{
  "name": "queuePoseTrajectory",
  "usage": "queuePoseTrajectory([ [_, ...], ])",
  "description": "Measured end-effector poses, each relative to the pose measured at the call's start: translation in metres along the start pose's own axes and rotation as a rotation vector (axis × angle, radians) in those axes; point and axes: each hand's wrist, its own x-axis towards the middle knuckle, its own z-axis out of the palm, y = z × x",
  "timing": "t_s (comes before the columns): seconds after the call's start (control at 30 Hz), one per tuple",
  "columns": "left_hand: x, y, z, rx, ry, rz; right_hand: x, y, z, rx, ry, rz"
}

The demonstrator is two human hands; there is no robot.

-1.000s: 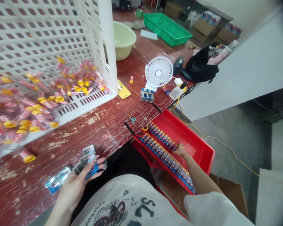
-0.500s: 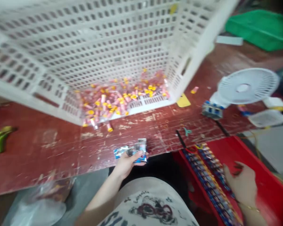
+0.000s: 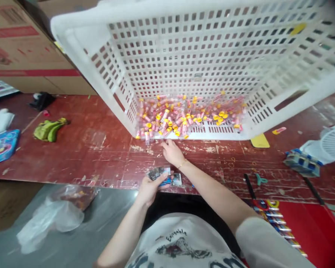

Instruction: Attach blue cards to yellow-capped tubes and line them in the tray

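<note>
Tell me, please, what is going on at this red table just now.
A person is working with both hands at the red table. The left hand holds a few shiny packets near the table's front edge. The right hand is stretched out to the front edge of the white crate, close to a loose heap of yellow-capped pink tubes; whether its fingers grip one is unclear. At the lower right, a red tray holds small items in a row.

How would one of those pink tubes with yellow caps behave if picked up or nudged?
The tubes are probably light, looking small beside the right hand. Their round yellow caps suggest one could roll when nudged, and the shiny, clear-looking plastic might feel slippery.
</note>
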Motion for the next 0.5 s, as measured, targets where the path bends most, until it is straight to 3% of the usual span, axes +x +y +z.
queuePoseTrajectory([
  [0.13, 0.009, -0.007, 0.007, -0.024, -0.07, -0.033, -0.036, 0.012, -0.049, 0.11, 0.07, 0.122],
  [0.3, 0.011, -0.011, 0.031, -0.017, -0.275, -0.119, -0.084, -0.013, -0.119, 0.549, 0.202, 0.269],
  [0.4, 0.01, -0.013, 0.044, 0.027, -0.342, -0.14, -0.097, -0.029, -0.141, 0.591, 0.246, 0.239],
  [0.5, 0.013, -0.019, 0.05, 0.039, -0.308, -0.126, -0.101, -0.03, -0.146, 0.529, 0.244, 0.196],
])
